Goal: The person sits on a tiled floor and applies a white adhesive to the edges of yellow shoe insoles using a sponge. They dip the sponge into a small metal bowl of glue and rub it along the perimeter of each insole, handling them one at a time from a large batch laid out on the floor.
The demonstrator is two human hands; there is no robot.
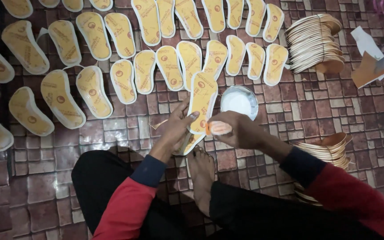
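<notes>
My left hand grips a yellow shoe insole with a white rim, holding it tilted above the patterned brick floor. My right hand is closed around a small orange brush or applicator that touches the lower part of that insole. A second insole lies partly hidden under my hands. Just behind the hands stands a round bowl of white paste. My bare foot rests below the hands.
Several yellow insoles lie spread in rows across the floor at left and top. A tied stack of tan insoles sits top right, another stack by my right arm. Cardboard scraps lie at far right.
</notes>
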